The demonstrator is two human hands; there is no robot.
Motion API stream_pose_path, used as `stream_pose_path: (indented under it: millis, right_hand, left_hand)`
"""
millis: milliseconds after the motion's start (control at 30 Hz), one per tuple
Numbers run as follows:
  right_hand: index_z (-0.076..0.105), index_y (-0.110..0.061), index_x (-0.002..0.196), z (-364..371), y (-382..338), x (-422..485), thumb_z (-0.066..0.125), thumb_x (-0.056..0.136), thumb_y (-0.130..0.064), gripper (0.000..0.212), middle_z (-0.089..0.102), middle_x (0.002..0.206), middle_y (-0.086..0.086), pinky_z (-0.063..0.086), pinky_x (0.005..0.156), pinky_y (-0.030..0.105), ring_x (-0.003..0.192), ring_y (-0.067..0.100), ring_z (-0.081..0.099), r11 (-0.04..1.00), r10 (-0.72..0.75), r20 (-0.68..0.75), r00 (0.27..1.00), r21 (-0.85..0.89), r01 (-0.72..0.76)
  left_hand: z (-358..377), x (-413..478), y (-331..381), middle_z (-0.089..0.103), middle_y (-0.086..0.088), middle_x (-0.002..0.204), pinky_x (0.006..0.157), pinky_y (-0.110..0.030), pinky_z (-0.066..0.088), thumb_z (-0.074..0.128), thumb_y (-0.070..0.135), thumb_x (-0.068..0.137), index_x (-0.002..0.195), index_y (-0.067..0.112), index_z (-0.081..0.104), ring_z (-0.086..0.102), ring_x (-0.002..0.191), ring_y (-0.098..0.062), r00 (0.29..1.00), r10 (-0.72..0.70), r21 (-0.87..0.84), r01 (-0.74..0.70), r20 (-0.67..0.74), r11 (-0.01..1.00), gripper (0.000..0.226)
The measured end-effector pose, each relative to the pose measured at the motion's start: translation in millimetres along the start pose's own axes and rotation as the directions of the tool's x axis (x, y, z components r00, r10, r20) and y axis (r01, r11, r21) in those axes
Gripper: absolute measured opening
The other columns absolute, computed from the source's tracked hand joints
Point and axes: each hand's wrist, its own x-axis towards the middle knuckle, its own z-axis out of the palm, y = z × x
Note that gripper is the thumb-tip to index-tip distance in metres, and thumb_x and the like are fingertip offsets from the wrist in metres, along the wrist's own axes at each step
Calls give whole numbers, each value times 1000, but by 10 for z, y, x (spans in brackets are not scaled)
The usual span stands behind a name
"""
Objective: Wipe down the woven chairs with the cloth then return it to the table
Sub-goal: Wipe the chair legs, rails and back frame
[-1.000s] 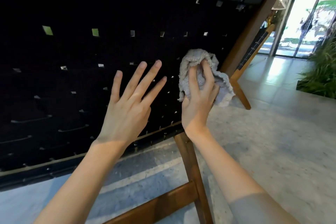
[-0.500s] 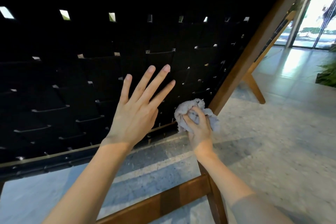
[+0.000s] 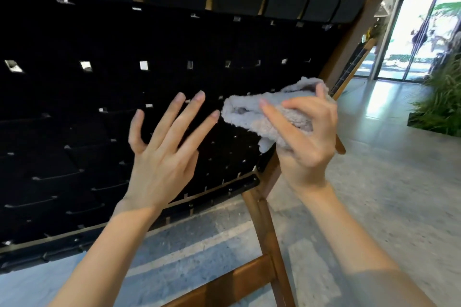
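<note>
Head view, entries by size.

1. Chair (image 3: 104, 112): the black woven panel fills the left and centre and leans back. Its wood frame (image 3: 264, 222) runs down the right edge. I judge the wiping is on the panel's right part.
2. Left hand (image 3: 159, 164): fingers are straight and spread in front of the weave, holding nothing. I cannot tell whether it touches. I would lay the palm flat to steady the straps.
3. Right hand (image 3: 309, 142): fingers are curled round the cloth.
4. Cloth (image 3: 252, 114): grey and bunched, in the right hand, at the weave near the frame. Contact is unclear. I would let the wad out for a wider face, press lightly and stroke along the straps. The gaps could snag loose pile. No table is in view.
</note>
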Motion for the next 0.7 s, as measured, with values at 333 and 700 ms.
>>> stream_pose_path:
  millis: [333, 700]
  right_hand:
    - [55, -12, 131, 493, 56, 68, 60, 79, -9, 53, 45, 136, 17, 33, 107, 44, 119, 43, 40, 975, 135, 19, 991, -180, -129]
    - [31, -25, 137, 365, -61, -549, 67, 82, 0, 70, 25, 132, 2, 36, 104, 37, 115, 29, 29, 947, 258, 320, 911, -271, -173]
  left_hand:
    - [-49, 48, 0, 16, -5, 157, 113, -46, -9, 48, 6, 90, 147, 25, 33, 12, 145, -22, 998, 14, 62, -18, 62, 998, 62]
    - [-74, 35, -24, 13, -5, 157, 113, -47, -8, 46, 8, 90, 146, 25, 35, 10, 146, -23, 994, 23, 80, -31, 103, 996, 59]
